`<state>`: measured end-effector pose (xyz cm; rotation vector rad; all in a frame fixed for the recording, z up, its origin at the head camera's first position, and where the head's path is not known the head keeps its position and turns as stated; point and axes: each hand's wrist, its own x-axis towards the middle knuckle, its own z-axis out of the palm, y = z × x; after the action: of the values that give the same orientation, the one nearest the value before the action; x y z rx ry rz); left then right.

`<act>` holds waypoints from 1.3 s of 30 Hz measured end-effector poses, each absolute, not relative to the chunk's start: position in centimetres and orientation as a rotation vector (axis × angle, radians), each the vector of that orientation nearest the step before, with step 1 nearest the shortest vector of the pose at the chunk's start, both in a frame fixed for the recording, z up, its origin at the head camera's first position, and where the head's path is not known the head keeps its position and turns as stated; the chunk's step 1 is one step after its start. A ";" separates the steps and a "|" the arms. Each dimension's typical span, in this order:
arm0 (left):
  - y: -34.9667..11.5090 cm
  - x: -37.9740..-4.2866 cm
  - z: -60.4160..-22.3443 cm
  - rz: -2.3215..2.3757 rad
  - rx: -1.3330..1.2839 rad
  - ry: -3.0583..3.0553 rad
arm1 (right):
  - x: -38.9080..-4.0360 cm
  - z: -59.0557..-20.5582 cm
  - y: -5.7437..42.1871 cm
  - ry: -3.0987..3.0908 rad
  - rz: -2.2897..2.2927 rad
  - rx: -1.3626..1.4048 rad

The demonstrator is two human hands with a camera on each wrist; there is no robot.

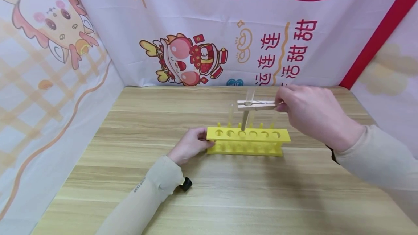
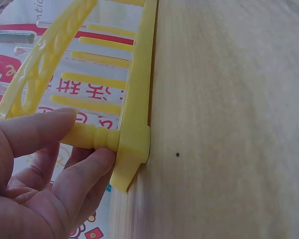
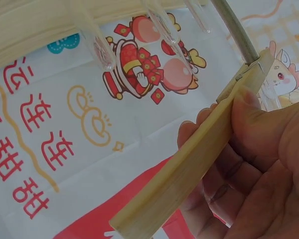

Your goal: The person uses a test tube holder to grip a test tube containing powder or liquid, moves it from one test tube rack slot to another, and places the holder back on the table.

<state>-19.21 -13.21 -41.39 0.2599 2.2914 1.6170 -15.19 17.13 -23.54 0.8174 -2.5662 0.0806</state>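
My right hand (image 1: 316, 113) grips a wooden test tube clamp (image 1: 258, 108) by its handles, fingers curled round them in the right wrist view. The clamp's jaws hold a glass test tube (image 1: 245, 119) with greyish-brown contents in its lower part. That tube is slightly tilted, its bottom right at the third hole from the left in the yellow test tube rack (image 1: 236, 139). At the rack's left end, my left hand (image 1: 191, 144) pinches the end post (image 2: 84, 135) between thumb and fingers. Clear test tubes (image 1: 231, 113) stand upside down over several pegs along the rack's back.
The rack stands on a wood-grain table (image 1: 209, 198). A printed cloth (image 1: 202, 17) hangs behind the table, and another patterned cloth (image 1: 39, 93) covers the left side. A small black object (image 1: 186, 184) sits at the left cuff.
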 end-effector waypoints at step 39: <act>-13.2 -19.2 -41.4 1.605 0.259 2.305 | -16.5 -28.6 17.0 -2.670 0.133 0.834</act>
<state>-19.22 -13.19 -41.37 0.2592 2.3050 1.6049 -16.47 16.98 -28.59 0.8342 -2.6703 0.1333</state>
